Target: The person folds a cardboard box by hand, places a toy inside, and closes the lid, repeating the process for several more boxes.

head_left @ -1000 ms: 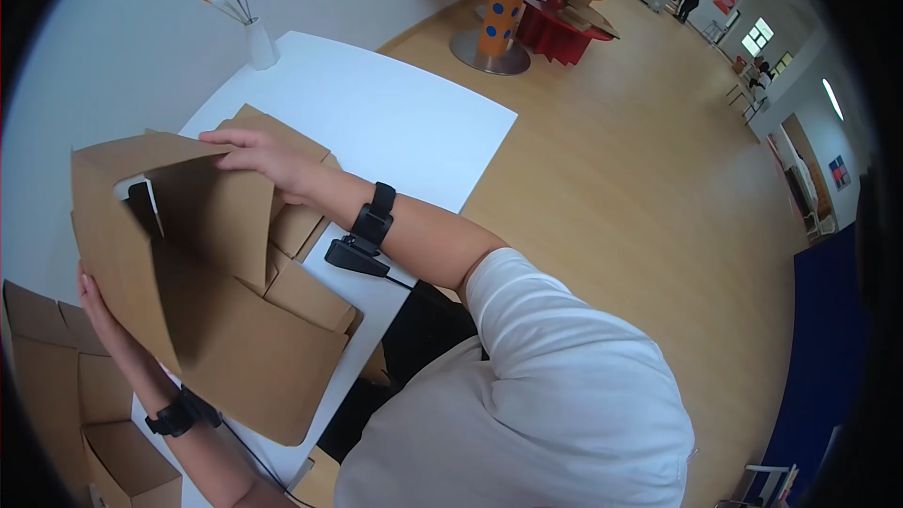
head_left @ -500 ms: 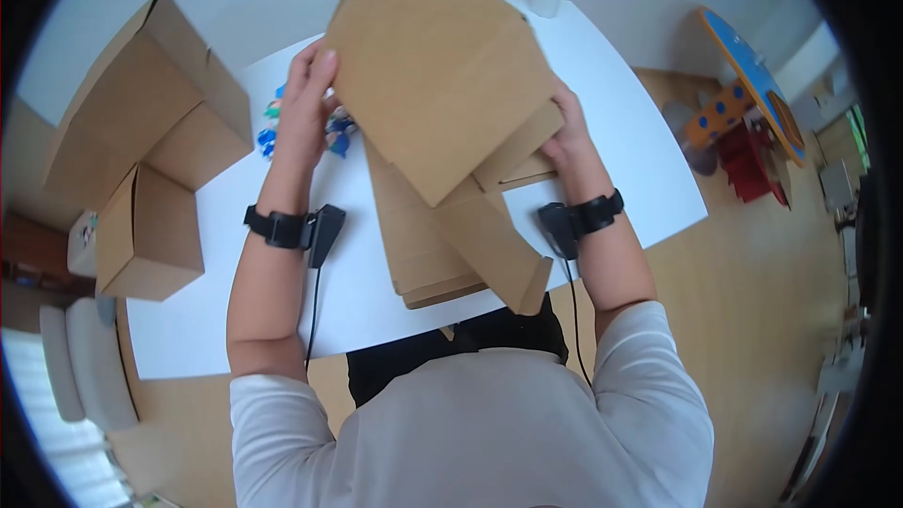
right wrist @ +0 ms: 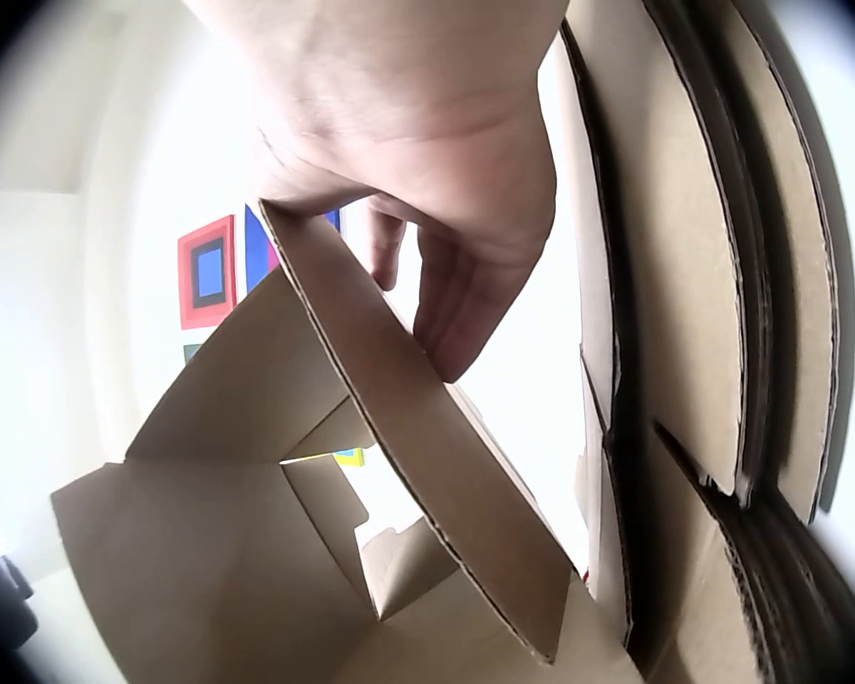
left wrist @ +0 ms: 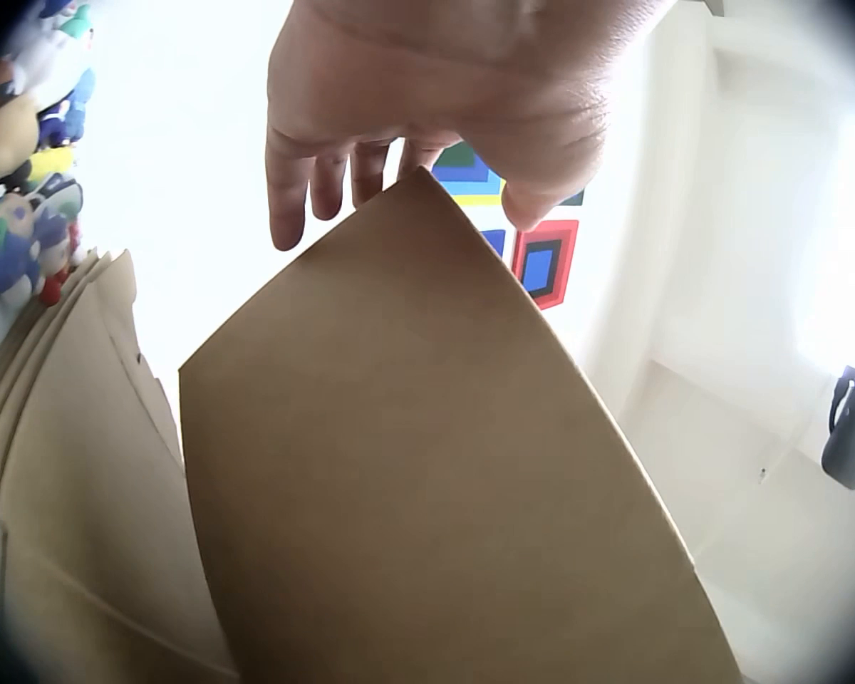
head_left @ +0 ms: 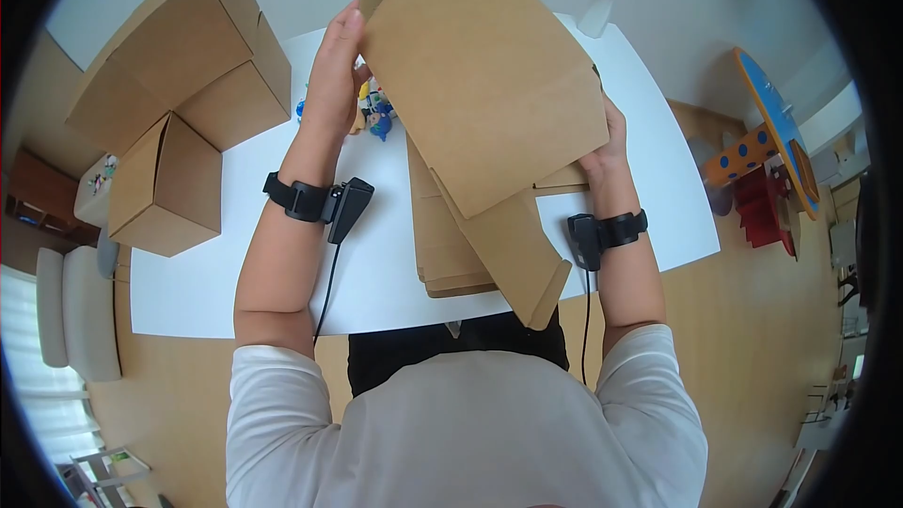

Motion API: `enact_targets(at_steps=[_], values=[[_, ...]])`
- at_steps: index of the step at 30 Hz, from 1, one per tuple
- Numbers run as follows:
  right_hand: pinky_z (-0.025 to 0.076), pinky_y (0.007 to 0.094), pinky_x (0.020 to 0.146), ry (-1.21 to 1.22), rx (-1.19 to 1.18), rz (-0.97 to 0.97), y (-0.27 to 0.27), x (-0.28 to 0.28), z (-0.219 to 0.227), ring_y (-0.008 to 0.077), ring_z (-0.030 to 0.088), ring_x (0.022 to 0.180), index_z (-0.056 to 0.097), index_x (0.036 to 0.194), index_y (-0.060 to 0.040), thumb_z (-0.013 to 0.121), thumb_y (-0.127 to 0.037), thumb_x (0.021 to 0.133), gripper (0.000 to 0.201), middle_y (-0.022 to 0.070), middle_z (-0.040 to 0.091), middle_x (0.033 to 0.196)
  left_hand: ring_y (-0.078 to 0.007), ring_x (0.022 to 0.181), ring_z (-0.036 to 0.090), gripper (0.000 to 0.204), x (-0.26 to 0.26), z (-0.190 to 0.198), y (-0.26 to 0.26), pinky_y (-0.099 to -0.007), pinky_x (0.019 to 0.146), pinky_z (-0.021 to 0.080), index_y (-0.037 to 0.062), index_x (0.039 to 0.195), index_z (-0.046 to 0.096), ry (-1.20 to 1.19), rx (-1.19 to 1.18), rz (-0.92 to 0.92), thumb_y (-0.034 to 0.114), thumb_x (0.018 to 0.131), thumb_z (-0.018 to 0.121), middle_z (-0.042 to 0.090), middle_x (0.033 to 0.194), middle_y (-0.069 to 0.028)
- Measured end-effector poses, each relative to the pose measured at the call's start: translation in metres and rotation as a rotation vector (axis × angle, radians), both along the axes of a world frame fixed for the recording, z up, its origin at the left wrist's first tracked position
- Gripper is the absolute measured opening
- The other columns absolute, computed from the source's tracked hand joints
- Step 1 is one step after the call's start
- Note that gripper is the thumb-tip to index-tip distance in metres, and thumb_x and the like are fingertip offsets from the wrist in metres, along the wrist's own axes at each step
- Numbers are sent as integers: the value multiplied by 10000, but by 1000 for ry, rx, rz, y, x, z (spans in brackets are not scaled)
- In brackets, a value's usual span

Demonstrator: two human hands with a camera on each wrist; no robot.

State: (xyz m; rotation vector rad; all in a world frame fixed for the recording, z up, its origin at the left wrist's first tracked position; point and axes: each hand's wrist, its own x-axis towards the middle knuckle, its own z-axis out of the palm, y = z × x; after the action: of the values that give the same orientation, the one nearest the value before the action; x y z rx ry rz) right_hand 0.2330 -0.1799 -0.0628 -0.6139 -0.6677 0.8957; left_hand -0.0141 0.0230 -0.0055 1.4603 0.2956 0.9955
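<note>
A brown cardboard box [head_left: 489, 85], partly unfolded with loose flaps, is held up tilted between my hands in the head view. My left hand [head_left: 335, 71] is at its left edge beside a small upright flap. In the left wrist view the fingers [left wrist: 288, 200] hang fairly straight and spread from the thumb, around the box's corner. My right hand [head_left: 608, 136] grips the box's right side; its fingers [right wrist: 463, 307] reach behind a folded flap [right wrist: 428, 442] in the right wrist view. Beneath lies a stack of flat cardboard [head_left: 447, 254] on the white table [head_left: 376, 292].
Two folded boxes stand at the table's left, a tall one [head_left: 188, 47] and a smaller one [head_left: 167, 183]. Small colourful toys [head_left: 378, 113] lie behind my left hand. A white vase [head_left: 594, 15] with flowers stands at the back right. Cables run from both wrist cameras.
The view has swung from the right back to the table. The box, seen open-ended earlier, now turns a broad panel up. Over the last half second my left fingers loosened at its edge.
</note>
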Motion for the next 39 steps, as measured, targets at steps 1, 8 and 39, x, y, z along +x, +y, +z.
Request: enact_targets(at_steps=[1,8,39], values=[[533,385,943,1,47,49,1,1,-2,275,617,1124,513,1343,-11,464,-268,1026,411,140,598,1278,-245,1332,438,667,1,-5,6,-432,1063,401,41,1484,363,-21,-23,-22,514,1018,417,431,1465,-140],[417,413,1068,48,-179,-177,-4,2,-22,297,527,1229,417,1427,20,452,-188,974,500,169,544,1329,-235,1309,456,720,15,-32,7,-437,1060,393,86,1463,407,86,-257,-187,632,998,349,483,1427,-118],[403,442,1085,119,-29,-376,-20,43,24,317,518,1259,416,1423,20,492,-294,1002,531,235,510,1373,-232,1055,632,271,-78,57,5,-391,859,554,42,1159,591,-556,128,125,84,912,695,656,1061,-75]])
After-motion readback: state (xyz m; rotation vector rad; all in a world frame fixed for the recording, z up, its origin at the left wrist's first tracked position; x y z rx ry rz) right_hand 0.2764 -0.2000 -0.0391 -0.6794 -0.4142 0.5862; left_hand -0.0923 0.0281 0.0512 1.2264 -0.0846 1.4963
